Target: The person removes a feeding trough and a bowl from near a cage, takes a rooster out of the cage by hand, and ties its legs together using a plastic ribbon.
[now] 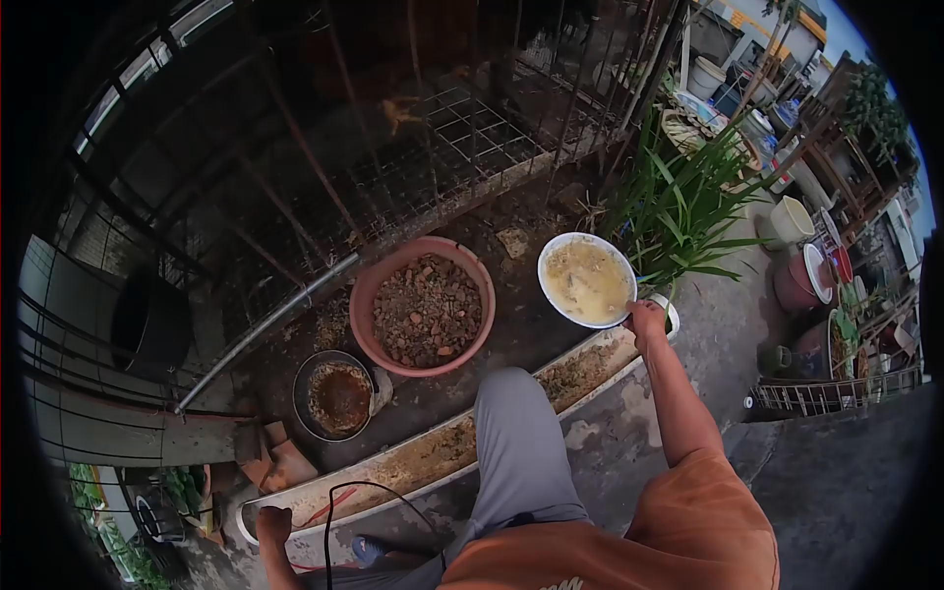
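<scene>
My right hand point(646, 324) grips the rim of a white basin point(542, 278), its thumb and fingers closed on the edge nearest me. Pale yellow, lumpy, watery mush point(588, 281) fills most of the basin, which is held out in front to the right. Down at the lower left, my left hand point(273, 524) is closed like a fist beside the end of a long white trough point(285, 500); whatever its fingers hold, if anything, is hidden. Brownish crumbly residue point(433, 457) lies along the trough, and my grey-trousered knee covers part of it.
A pink tub point(362, 320) of soil and rubble and a dark bowl point(303, 379) with brown residue stand behind the trough. Cage bars point(334, 167) rise beyond them. A leafy green plant point(678, 197) grows at right. A black cable point(329, 521) loops near my left arm.
</scene>
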A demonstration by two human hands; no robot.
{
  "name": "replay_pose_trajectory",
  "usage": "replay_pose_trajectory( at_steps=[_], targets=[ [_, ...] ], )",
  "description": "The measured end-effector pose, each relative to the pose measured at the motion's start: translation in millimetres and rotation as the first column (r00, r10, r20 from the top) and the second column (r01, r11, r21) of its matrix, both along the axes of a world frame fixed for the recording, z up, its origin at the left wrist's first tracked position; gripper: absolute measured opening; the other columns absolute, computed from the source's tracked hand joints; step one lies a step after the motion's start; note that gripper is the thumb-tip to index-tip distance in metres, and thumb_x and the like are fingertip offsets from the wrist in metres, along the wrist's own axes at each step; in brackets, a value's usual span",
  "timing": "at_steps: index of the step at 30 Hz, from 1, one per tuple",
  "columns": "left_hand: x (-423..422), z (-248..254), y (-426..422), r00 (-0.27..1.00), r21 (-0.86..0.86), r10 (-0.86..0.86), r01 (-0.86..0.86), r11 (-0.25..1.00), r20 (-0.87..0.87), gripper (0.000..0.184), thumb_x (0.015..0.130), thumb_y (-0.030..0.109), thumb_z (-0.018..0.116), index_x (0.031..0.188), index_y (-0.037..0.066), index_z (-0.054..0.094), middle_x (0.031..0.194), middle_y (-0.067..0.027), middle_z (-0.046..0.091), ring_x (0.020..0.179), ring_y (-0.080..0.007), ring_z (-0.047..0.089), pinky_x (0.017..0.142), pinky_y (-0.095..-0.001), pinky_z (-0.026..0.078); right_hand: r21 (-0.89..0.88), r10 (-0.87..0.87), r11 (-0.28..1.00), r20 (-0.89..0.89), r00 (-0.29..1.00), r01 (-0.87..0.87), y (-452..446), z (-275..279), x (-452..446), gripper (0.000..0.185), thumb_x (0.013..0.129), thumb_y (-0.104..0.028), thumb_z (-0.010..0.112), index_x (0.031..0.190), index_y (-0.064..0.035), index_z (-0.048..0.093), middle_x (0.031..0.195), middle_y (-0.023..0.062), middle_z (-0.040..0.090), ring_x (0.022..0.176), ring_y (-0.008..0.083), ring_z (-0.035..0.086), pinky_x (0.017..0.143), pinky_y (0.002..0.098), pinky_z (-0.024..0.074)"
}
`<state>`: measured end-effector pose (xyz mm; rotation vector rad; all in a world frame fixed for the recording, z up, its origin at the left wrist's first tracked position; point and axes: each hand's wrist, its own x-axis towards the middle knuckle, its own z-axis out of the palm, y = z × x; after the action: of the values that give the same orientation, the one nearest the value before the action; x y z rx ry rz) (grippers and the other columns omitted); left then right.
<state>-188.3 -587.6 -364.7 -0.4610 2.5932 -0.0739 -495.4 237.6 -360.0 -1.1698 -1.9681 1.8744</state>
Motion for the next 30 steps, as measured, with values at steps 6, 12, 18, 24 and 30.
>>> replay_pose_trajectory(
  at_steps=[6, 12, 18, 24, 30],
  targets=[
    [30.5, -32.9, -41.8, 0.998, -0.041, -0.024, 0.026, 0.999, 0.066, 0.038, 0.077, 0.027, 0.052, 0.077, -0.007, 0.068, 0.086, -0.0311, 0.067, 0.086, -0.0448, 0.067, 0.084, -0.0509, 0.053, -0.123, -0.046, 0.991, 0.086, 0.995, 0.056, 59.2, -21.0, -57.0, 0.007, 0.084, -0.007, 0.065, 0.08, -0.0022, 0.061, 0.069, 0.0065, 0.062, 0.049, 0.0154, 0.057, 0.046, 0.0258, 0.0529],
    [35.9, 11.4, -10.0, 0.997, -0.009, 0.056, -0.055, 0.998, 0.055, 0.042, 0.08, 0.033, 0.055, 0.084, -0.006, 0.07, 0.088, -0.0326, 0.067, 0.09, -0.044, 0.067, 0.084, -0.0504, 0.054, -0.515, -0.038, 0.852, 0.123, 0.992, 0.096, 110.8, -45.8, -90.3, 0.008, 0.087, -0.007, 0.061, 0.087, 0.0008, 0.061, 0.07, 0.0081, 0.062, 0.056, 0.0142, 0.06, 0.047, 0.0217, 0.0548],
    [54.4, -4.9, -28.6, 0.988, -0.023, 0.155, -0.155, 0.988, -0.003, 0.055, 0.086, 0.05, 0.057, 0.11, 0.001, 0.068, 0.102, -0.0267, 0.069, 0.1, -0.0437, 0.065, 0.087, -0.0498, 0.053, -0.815, -0.067, 0.565, 0.116, 0.991, 0.133, 116.0, -61.5, -87.2, 0.016, 0.092, -0.009, 0.054, 0.094, 0.0057, 0.062, 0.079, 0.0141, 0.068, 0.051, 0.0101, 0.058, 0.045, 0.0178, 0.0529],
    [51.3, -6.0, -23.8, 0.968, -0.007, 0.232, -0.234, 0.972, -0.095, 0.06, 0.084, 0.055, 0.06, 0.114, 0.003, 0.068, 0.109, -0.028, 0.067, 0.106, -0.0425, 0.064, 0.089, -0.0487, 0.052, -0.923, -0.19, 0.342, 0.117, 0.975, 0.177, 87.6, -73.4, -89.6, 0.017, 0.096, -0.01, 0.054, 0.104, 0.0039, 0.059, 0.084, 0.0162, 0.069, 0.051, 0.0116, 0.06, 0.041, 0.0162, 0.0484],
    [32.1, 11.9, -13.0, 0.944, -0.147, 0.33, -0.323, 0.935, 0.024, 0.051, 0.077, 0.045, 0.066, 0.096, -0.003, 0.071, 0.101, -0.0297, 0.068, 0.103, -0.0429, 0.065, 0.088, -0.0497, 0.052, -0.96, -0.253, 0.23, 0.098, 0.963, 0.158, 56.3, -70.5, -91.9, 0.019, 0.094, -0.007, 0.054, 0.108, 0.0044, 0.059, 0.089, 0.0173, 0.069, 0.055, 0.013, 0.061, 0.04, 0.0156, 0.0446]
  ],
)
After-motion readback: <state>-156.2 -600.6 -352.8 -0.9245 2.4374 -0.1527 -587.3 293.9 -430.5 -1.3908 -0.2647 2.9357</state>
